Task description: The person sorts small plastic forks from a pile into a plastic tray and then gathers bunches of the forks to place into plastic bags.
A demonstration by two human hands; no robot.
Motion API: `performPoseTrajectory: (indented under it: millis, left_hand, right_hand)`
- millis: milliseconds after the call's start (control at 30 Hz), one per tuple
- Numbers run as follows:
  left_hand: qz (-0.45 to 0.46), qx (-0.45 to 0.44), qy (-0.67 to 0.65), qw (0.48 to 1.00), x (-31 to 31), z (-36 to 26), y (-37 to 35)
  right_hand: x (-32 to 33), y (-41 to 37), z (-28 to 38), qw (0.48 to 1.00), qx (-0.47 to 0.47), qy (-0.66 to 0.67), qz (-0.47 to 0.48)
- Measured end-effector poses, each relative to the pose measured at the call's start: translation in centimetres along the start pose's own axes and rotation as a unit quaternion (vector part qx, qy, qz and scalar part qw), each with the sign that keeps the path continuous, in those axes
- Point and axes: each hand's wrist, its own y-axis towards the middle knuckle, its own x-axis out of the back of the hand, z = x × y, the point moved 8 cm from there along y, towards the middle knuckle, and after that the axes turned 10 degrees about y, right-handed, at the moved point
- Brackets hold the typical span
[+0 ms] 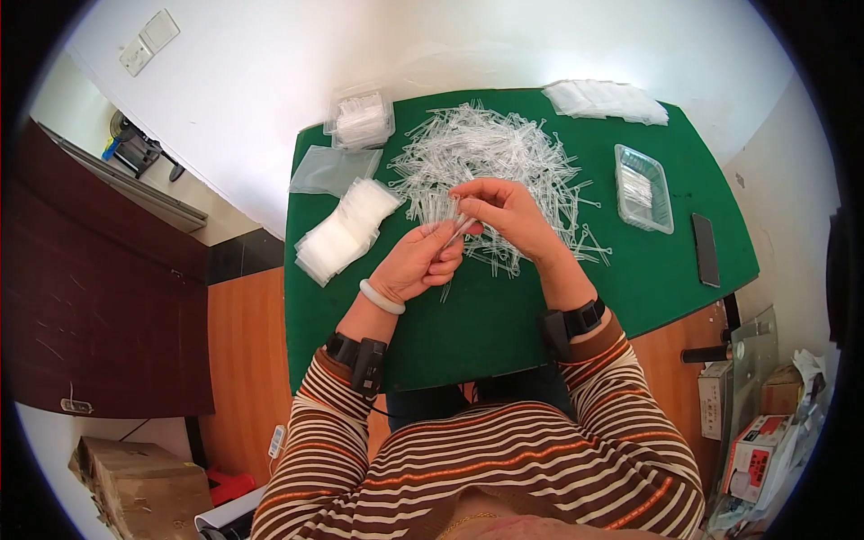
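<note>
A large heap of clear plastic sticks with looped ends (pixel 490 144) lies on the green table. Over the near side of the heap, my left hand (pixel 421 261) is closed around a few of these clear sticks (pixel 461 230), which slant up toward the right. My right hand (pixel 508 216) meets it from the right, its thumb and forefinger pinched at the upper end of the same sticks. To the left of my hands lie stacks of small clear bags (pixel 346 230).
A clear tub of sticks (pixel 362 121) and a flat bag (pixel 335 171) are at the back left. Toward the right are white packets (pixel 605 101), a clear tray with sticks (pixel 643 189) and a phone (pixel 706 249). The green table (pixel 432 346) has its near edge by my body.
</note>
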Motion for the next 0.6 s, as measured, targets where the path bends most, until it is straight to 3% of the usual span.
performPoseTrajectory:
  millis: [300, 400, 600]
  left_hand:
    - [0.01, 0.018, 0.026, 0.999, -0.3, 0.4, 0.1]
    - [0.011, 0.028, 0.029, 0.999, -0.4, 0.5, 0.0]
    - [0.015, 0.026, 0.035, 0.999, -0.6, 0.4, -0.1]
  right_hand:
    - [0.7, 0.3, -1.6, 0.999, -0.038, 0.004, -0.016]
    - [1.2, 0.5, -0.7, 0.997, 0.043, -0.057, -0.031]
    - [2.9, 0.5, 0.7, 0.991, 0.088, 0.008, -0.1]
